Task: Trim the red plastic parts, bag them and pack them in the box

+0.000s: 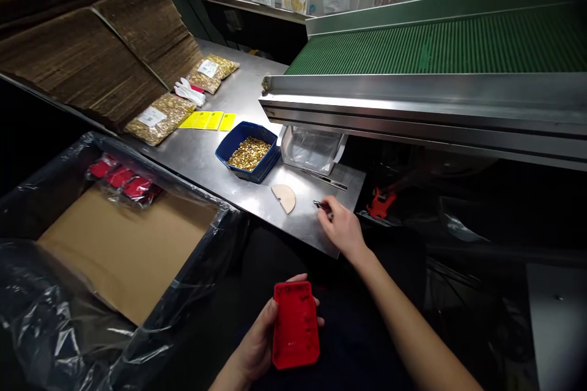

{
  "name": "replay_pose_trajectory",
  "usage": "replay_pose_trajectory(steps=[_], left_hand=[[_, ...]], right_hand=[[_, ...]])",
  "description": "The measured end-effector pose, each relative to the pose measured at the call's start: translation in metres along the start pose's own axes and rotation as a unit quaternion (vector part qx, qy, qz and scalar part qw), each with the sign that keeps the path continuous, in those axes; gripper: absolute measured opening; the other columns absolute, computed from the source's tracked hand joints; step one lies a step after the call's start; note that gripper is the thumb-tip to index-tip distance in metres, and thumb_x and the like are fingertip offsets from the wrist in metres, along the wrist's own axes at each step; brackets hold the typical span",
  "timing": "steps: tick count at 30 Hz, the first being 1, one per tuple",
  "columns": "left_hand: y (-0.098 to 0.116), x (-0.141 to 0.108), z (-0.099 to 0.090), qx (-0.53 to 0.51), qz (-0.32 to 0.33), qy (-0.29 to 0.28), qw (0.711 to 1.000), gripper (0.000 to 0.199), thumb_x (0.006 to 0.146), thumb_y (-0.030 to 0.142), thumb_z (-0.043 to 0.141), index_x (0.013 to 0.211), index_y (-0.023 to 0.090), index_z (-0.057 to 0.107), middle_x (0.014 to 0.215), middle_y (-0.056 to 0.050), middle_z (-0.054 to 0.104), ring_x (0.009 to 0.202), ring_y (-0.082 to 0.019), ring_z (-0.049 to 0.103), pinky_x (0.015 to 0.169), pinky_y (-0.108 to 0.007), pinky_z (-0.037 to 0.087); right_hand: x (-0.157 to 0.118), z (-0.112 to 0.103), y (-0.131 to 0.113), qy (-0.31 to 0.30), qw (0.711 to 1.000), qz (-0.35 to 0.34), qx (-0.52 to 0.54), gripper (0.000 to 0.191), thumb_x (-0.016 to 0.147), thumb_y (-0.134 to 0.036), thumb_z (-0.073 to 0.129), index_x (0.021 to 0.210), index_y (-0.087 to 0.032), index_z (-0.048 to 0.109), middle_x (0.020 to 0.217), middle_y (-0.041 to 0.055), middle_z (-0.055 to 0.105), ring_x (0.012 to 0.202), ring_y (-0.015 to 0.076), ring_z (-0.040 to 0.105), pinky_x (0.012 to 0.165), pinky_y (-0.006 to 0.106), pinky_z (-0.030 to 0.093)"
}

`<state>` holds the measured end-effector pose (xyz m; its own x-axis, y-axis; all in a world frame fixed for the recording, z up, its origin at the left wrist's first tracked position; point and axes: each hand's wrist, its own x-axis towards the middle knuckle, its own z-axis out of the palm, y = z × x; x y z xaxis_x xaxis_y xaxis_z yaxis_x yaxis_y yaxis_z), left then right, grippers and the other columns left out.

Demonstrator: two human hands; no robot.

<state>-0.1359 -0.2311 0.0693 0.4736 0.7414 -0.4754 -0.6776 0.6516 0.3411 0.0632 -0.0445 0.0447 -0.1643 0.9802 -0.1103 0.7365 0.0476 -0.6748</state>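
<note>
Red parts (121, 177) are bagged in clear plastic inside the lined box (132, 244), far left. Gold pieces (249, 154) are held in the blue bin (265, 166) on the metal table (307, 223). Red tray (296, 327) is held in the left hand (262, 333), in front of the table: glossy, rectangular, shallow, rounded corners, raised rim, small dark spots near top and right side. Small dark tool (317, 203) is pinched narrowly in the right hand (343, 227) at the table's right end; mostly hidden by fingers.

Red tray (296, 325), ribbed green belt (440, 43), blue bin (221, 149), yellow cards (208, 121)
</note>
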Motion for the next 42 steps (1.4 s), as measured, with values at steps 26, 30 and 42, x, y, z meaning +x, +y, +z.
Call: replay_pose_trajectory(steps=[26, 30, 42], left_hand=[[0.005, 0.02, -0.001, 0.001, -0.039, 0.014, 0.999, 0.07, 0.099, 0.053, 0.053, 0.158, 0.019, 0.037, 0.133, -0.021, 0.067, 0.117, -0.041, 0.068, 0.104, -0.054, 0.046], [0.004, 0.018, -0.002, -0.008, -0.038, 0.02, 0.999, 0.072, 0.098, 0.054, 0.055, 0.159, 0.021, 0.035, 0.135, -0.021, 0.066, 0.117, -0.04, 0.068, 0.103, -0.053, 0.047], [0.008, 0.024, -0.003, -0.001, -0.054, 0.025, 0.998, 0.079, 0.096, 0.056, 0.057, 0.159, 0.017, 0.031, 0.135, -0.024, 0.065, 0.118, -0.042, 0.067, 0.106, -0.057, 0.044]], right_hand=[[-0.182, -0.077, 0.183, 0.025, 0.911, 0.388, 0.134, 0.054, 0.075, -0.073, 0.062, 0.086, -0.02, 0.064, 0.064, -0.0025, 0.055, 0.058, 0.0184, 0.053, 0.055, 0.03, 0.046], [-0.214, -0.075, 0.158, -0.037, 0.918, 0.366, 0.151, 0.05, 0.081, -0.071, 0.062, 0.083, -0.021, 0.061, 0.057, -0.007, 0.042, 0.053, 0.0151, 0.045, 0.055, 0.028, 0.043], [-0.244, -0.092, 0.158, 0.131, 0.851, 0.508, 0.001, 0.059, 0.089, -0.078, 0.043, 0.106, -0.025, 0.061, 0.074, 0.0041, 0.07, 0.073, 0.0285, 0.07, 0.072, 0.04, 0.05]])
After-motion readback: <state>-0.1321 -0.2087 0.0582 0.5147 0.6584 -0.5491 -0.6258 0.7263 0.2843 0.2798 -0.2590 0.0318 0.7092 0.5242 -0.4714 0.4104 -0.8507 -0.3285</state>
